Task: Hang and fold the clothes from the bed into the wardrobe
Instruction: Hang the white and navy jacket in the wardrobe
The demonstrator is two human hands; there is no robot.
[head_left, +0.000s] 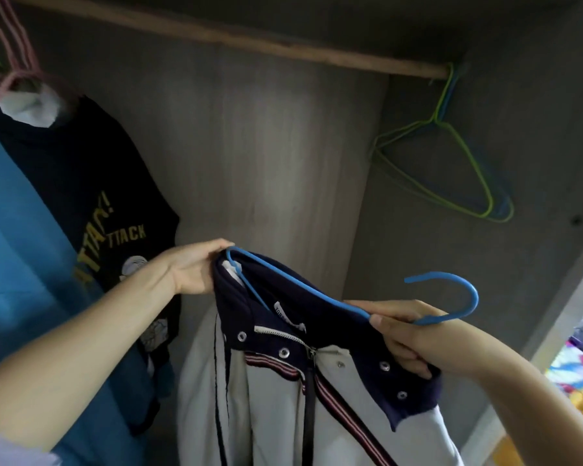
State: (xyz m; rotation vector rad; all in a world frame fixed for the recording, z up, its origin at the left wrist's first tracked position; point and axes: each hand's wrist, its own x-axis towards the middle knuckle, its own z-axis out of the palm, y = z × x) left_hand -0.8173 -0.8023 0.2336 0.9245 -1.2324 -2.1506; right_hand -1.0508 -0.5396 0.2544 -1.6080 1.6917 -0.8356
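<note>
A white jacket (276, 408) with a navy collar, snap buttons and red-striped trim hangs in front of me inside the wardrobe. A blue hanger (451, 304) runs through its collar, hook pointing right. My left hand (192, 269) grips the collar and the hanger's left end. My right hand (408, 334) holds the hanger near its hook together with the collar's right side. The wooden rail (249, 42) runs across above.
A dark T-shirt with yellow print (91, 203) and a blue garment (17, 250) hang at the left on pink hangers (17, 62). Empty green and blue wire hangers (451, 163) hang at the rail's right end. Colourful bedding (579, 375) shows at the far right.
</note>
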